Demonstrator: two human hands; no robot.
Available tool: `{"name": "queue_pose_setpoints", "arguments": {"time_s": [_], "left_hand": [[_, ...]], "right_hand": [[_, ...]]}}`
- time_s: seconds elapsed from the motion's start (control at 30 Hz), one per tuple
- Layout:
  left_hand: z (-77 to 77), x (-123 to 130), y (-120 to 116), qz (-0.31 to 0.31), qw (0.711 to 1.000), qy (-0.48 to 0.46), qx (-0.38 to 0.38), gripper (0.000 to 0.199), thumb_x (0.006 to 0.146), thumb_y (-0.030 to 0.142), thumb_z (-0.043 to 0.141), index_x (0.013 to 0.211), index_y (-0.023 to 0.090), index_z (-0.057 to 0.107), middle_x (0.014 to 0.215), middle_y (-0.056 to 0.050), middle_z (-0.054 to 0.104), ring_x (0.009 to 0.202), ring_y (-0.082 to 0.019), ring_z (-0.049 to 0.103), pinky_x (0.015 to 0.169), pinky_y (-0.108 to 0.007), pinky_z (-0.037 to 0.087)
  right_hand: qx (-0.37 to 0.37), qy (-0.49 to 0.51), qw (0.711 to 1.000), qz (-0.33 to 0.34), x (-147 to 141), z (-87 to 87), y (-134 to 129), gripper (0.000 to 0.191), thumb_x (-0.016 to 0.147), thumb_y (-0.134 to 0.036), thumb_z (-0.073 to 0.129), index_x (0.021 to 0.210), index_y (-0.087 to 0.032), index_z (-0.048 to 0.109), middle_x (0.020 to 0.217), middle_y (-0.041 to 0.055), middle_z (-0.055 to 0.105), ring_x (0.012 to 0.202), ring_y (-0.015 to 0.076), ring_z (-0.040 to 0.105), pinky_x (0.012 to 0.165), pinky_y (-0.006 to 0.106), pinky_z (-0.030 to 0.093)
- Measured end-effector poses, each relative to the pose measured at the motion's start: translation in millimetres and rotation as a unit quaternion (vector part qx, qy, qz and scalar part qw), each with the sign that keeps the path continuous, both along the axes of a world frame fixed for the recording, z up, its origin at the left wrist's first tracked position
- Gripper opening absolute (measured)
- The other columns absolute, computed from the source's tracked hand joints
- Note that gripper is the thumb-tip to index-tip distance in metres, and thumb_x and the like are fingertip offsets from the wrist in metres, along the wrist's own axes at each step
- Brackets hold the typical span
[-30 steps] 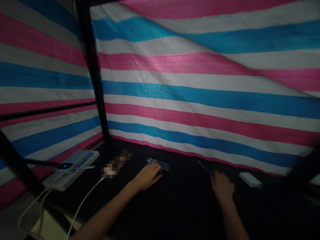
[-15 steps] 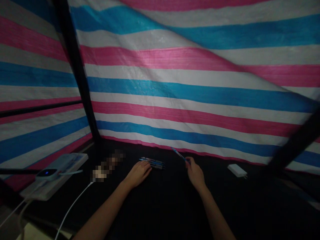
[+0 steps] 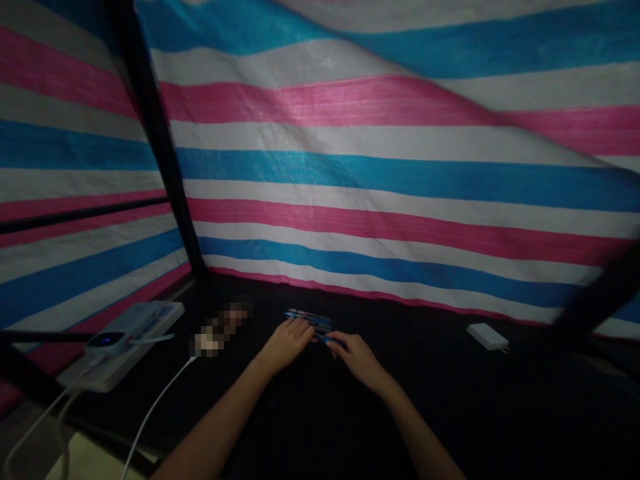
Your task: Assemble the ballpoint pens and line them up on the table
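Right hand (image 3: 358,358) pinches a slim blue pen (image 3: 327,339) against a loose row of blue pens (image 3: 310,319) — left hand (image 3: 287,345) lying open over their end — so one slip could scatter them.

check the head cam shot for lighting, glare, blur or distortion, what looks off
Head view: light is dim and falls mostly on the striped tarpaulin, with a soft sheen on its upper pink band, while the black surface sinks into shadow. Head view: the stripes and black frame pole look tilted, probably from a wide lens. Head view: a pixelated patch sits beside the left hand, and the dark pens show little detail.
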State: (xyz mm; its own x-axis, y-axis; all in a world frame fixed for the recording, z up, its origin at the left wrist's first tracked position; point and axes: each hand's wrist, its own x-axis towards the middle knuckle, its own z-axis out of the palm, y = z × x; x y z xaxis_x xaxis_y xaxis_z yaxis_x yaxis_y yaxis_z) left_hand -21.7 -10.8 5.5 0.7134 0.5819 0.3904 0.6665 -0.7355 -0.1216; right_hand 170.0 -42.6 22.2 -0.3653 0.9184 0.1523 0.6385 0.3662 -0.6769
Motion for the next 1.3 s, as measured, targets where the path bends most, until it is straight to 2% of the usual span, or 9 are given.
{"name": "queue_pose_setpoints", "arguments": {"time_s": [0.2, 0.33, 0.57, 0.7, 0.83, 0.9, 1.0, 1.13, 1.3], "left_hand": [[3.3, 5, -5, 0.036, 0.993, -0.018, -0.109, 0.022, 0.091, 0.024, 0.031, 0.087, 0.017, 0.051, 0.08, -0.005, 0.06, 0.078, -0.019, 0.057, 0.068, -0.029, 0.042], [3.3, 3, -4, 0.038, 0.987, -0.034, -0.152, 0.023, 0.092, 0.026, 0.028, 0.091, 0.018, 0.05, 0.083, -0.003, 0.062, 0.076, -0.018, 0.059, 0.065, -0.027, 0.042], [5.8, 0, -3, 0.013, 0.994, -0.014, -0.108, 0.017, 0.09, 0.023, 0.036, 0.085, 0.017, 0.05, 0.083, -0.004, 0.061, 0.078, -0.018, 0.058, 0.069, -0.028, 0.042], [5.7, 0, -3, 0.015, 0.993, -0.016, -0.113, 0.015, 0.09, 0.021, 0.036, 0.085, 0.017, 0.05, 0.083, -0.003, 0.061, 0.078, -0.018, 0.058, 0.068, -0.028, 0.042], [5.1, -1, -4, 0.013, 0.994, -0.012, -0.109, 0.014, 0.09, 0.021, 0.037, 0.086, 0.017, 0.051, 0.083, -0.003, 0.061, 0.078, -0.018, 0.058, 0.069, -0.028, 0.041], [5.1, -1, -3, 0.011, 0.994, -0.009, -0.11, 0.015, 0.09, 0.021, 0.037, 0.086, 0.017, 0.051, 0.083, -0.004, 0.061, 0.078, -0.018, 0.058, 0.069, -0.028, 0.041], [5.4, -1, -3, 0.01, 0.994, -0.01, -0.109, 0.016, 0.09, 0.021, 0.037, 0.086, 0.016, 0.051, 0.083, -0.004, 0.061, 0.078, -0.017, 0.058, 0.069, -0.028, 0.041], [5.1, 0, -3, 0.004, 0.995, -0.002, -0.102, 0.013, 0.089, 0.021, 0.039, 0.085, 0.016, 0.051, 0.082, -0.003, 0.06, 0.076, -0.016, 0.057, 0.068, -0.026, 0.041], [5.0, 0, -4, 0.01, 0.995, 0.001, -0.096, 0.012, 0.089, 0.021, 0.04, 0.085, 0.016, 0.051, 0.083, -0.003, 0.06, 0.077, -0.016, 0.057, 0.068, -0.026, 0.04]], "right_hand": [[0.085, -0.135, 0.984, -0.078, -1, -3.4, -2, 0.024, 0.084, -0.03, 0.045, 0.1, -0.025, 0.062, 0.093, 0.0015, 0.067, 0.086, 0.0174, 0.059, 0.075, 0.028, 0.041], [0.169, -0.193, 0.965, -0.06, -6, -1.1, -6, 0.023, 0.084, -0.025, 0.044, 0.101, -0.024, 0.061, 0.1, 0.0044, 0.064, 0.089, 0.0183, 0.058, 0.078, 0.03, 0.039], [0.03, -0.1, 0.993, -0.056, -2, 1.5, -3, 0.032, 0.087, -0.035, 0.034, 0.086, -0.027, 0.064, 0.077, -0.0026, 0.067, 0.077, 0.0148, 0.061, 0.071, 0.026, 0.041], [0.048, -0.005, 0.996, -0.07, -1, -2.6, -1, 0.027, 0.079, -0.036, 0.049, 0.103, -0.028, 0.057, 0.097, -0.0021, 0.064, 0.089, 0.0153, 0.058, 0.078, 0.027, 0.04], [-0.046, 0.017, 0.998, -0.041, -1, -7.0, 2, 0.034, 0.086, -0.039, 0.033, 0.103, -0.024, 0.058, 0.074, -0.0016, 0.066, 0.06, 0.0135, 0.058, 0.065, 0.027, 0.043], [-0.037, 0.022, 0.998, -0.038, -1, -8.5, 3, 0.028, 0.082, -0.037, 0.041, 0.096, -0.024, 0.061, 0.078, -0.0011, 0.066, 0.066, 0.0144, 0.059, 0.068, 0.028, 0.042], [-0.003, 0.08, 0.996, -0.049, 0, -12.5, 6, 0.031, 0.076, -0.033, 0.052, 0.105, -0.024, 0.056, 0.094, 0.0007, 0.064, 0.083, 0.0155, 0.058, 0.077, 0.029, 0.041], [-0.088, 0.115, 0.989, -0.015, 0, -21.9, 11, 0.036, 0.084, -0.038, 0.037, 0.108, -0.019, 0.056, 0.071, 0.0013, 0.064, 0.051, 0.012, 0.053, 0.057, 0.027, 0.043], [-0.036, 0.157, 0.987, -0.017, 0, -27.8, 14, 0.044, 0.072, -0.034, 0.057, 0.114, -0.022, 0.051, 0.093, 0.0035, 0.063, 0.077, 0.0152, 0.057, 0.071, 0.028, 0.043]]}}
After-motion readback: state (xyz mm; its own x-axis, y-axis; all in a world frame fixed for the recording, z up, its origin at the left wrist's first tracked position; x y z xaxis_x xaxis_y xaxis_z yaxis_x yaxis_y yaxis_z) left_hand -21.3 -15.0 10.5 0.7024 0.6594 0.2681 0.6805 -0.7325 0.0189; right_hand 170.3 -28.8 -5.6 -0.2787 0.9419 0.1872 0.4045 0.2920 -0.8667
